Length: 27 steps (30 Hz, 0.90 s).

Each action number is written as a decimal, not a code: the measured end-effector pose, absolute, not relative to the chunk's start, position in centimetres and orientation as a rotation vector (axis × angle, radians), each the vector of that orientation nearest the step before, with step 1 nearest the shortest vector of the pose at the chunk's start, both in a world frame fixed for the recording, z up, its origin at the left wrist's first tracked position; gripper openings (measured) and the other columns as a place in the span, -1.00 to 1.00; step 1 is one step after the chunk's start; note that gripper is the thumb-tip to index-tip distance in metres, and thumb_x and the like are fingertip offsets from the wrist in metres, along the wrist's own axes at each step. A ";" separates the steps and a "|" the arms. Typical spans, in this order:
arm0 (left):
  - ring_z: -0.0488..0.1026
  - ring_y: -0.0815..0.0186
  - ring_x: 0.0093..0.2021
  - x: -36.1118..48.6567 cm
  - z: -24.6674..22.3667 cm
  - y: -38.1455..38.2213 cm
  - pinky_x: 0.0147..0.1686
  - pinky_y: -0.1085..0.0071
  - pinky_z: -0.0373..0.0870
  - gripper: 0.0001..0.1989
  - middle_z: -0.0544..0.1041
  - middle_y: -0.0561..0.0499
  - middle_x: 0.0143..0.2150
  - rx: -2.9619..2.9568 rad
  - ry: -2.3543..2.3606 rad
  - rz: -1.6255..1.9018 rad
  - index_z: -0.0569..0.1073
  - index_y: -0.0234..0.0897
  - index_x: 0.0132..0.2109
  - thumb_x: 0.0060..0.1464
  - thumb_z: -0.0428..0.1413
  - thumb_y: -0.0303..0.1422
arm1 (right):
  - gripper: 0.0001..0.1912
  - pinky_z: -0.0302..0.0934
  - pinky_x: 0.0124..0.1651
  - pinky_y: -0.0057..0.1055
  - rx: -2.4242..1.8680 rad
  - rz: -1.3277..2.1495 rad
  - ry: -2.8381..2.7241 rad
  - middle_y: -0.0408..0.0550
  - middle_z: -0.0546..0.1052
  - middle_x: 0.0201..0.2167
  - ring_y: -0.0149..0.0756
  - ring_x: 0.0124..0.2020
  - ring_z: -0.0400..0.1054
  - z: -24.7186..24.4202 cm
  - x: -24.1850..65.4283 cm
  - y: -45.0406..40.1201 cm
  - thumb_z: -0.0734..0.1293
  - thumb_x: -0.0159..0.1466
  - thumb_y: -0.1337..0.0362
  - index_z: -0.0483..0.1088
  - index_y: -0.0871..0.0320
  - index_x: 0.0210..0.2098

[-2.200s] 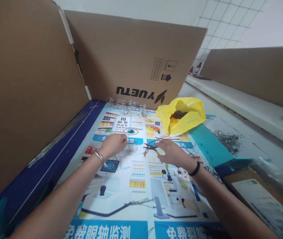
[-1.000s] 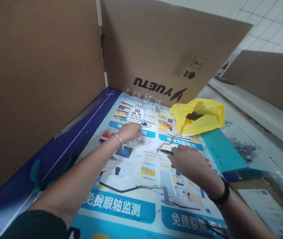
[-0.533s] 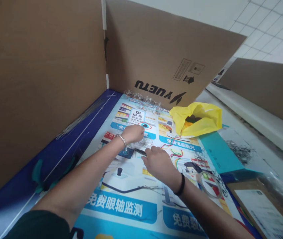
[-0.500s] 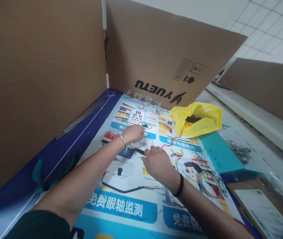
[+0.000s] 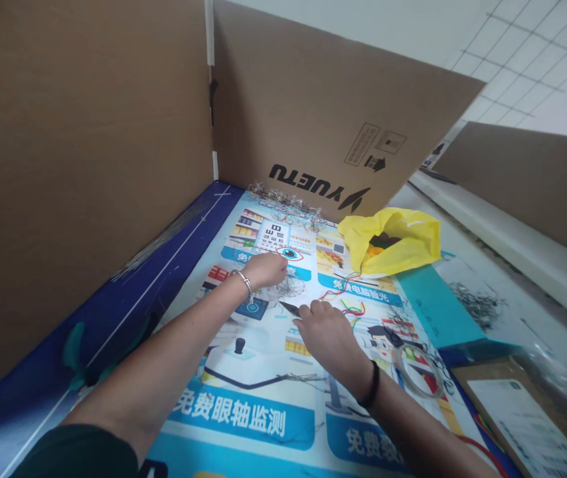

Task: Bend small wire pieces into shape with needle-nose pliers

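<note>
Pliers (image 5: pixel 290 309): one pair, right hand (image 5: pixel 330 335) clamped round | left hand (image 5: pixel 266 270): curled together (contents hidden) | yellow bag (image 5: pixel 414 242): one

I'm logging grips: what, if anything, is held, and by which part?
The right hand holds a dark tool by its rear end, pointed end out. The left hand is closed; any hold there cannot be told.

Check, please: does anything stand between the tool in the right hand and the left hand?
Yes, a loose tangle of thin wire shows between the tool, held by the right hand, and the left hand. Nothing bulkier is visible in that gap. Whether the wire touches either one, I cannot tell.
</note>
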State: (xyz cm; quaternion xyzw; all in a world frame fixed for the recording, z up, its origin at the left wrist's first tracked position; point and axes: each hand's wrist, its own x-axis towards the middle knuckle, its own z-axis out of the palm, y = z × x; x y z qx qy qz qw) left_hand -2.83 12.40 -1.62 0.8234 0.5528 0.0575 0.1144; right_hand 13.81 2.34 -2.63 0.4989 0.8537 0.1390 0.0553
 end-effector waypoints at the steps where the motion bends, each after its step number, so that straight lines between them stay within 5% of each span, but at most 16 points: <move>1: 0.44 0.22 -0.30 -2.9 -1.6 12.4 -0.39 0.41 0.30 -0.75 0.53 -0.08 -0.30 2.415 1.615 0.162 0.48 -0.24 -0.33 -0.03 -0.09 -0.37 | -0.76 0.03 -0.35 -0.35 1.519 0.414 2.586 0.02 0.38 -0.38 -0.19 -0.32 0.25 -2.5 14.0 2.3 0.10 0.28 0.18 0.31 0.16 -0.31; 16: 0.44 0.23 -0.31 -3.1 -1.8 12.6 -0.40 0.41 0.27 -0.76 0.53 -0.05 -0.31 2.480 1.589 0.192 0.46 -0.22 -0.35 0.00 -0.10 -0.34 | -0.65 0.02 -0.35 -0.43 1.605 0.044 2.519 -0.02 0.42 -0.36 -0.29 -0.32 0.30 -0.9 16.5 2.2 0.02 0.30 0.11 0.32 0.16 -0.29; 27: 0.45 0.18 -0.24 -2.2 -1.3 11.6 -0.29 0.35 0.31 -0.73 0.52 -0.14 -0.27 2.509 1.712 0.157 0.46 -0.27 -0.26 0.04 -0.13 -0.38 | -0.78 0.02 -0.30 -0.26 1.544 0.435 2.512 0.09 0.36 -0.39 -0.15 -0.31 0.23 -1.3 13.5 0.1 0.13 0.25 0.21 0.31 0.22 -0.32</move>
